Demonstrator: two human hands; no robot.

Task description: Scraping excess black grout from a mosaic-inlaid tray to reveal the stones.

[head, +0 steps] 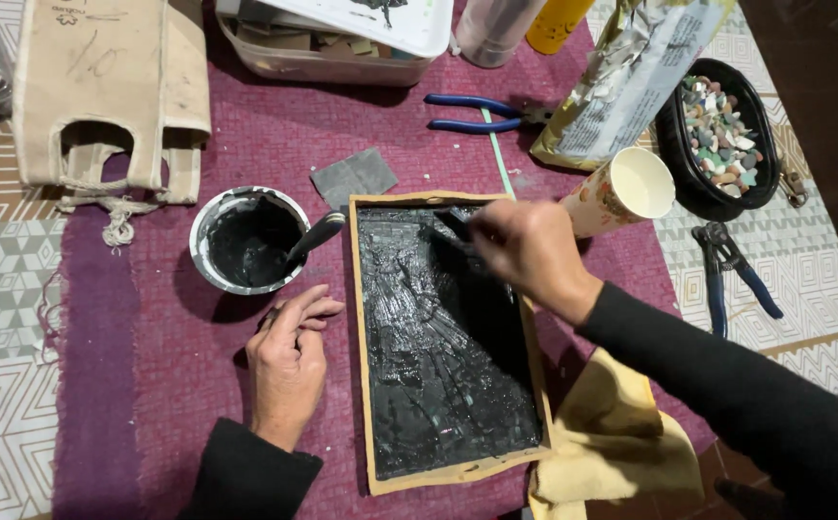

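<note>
**Black paste worked across the framed panel**

Right hand [533, 252] pinched around a dark tool, its tip blurred, pressed to the upper part of the framed panel [443, 342]. Directly beneath that grip: wet black paste covering nearly the whole panel face inside the pale wooden frame, ridged and glossy, with faint greenish bits showing through toward the near end. Coverage judged almost complete; smoothing or wiping back apparently left undone, as the surface lay thick and uneven.

Left hand [289, 364] empty, fingers loosely together, flat on the maroon cloth [149, 385] just beside the frame's left edge. Past its fingertips, a round bowl [248, 240] of the same black paste, with a spoon [315, 236] leaning on its rim.

Below the right forearm, a yellow rag [612, 448], unused-looking. Beyond the right grip, a paper cup [626, 191], a black tray of coloured stones [722, 135], and blue-handled pliers [477, 113] farther up the counter.
</note>
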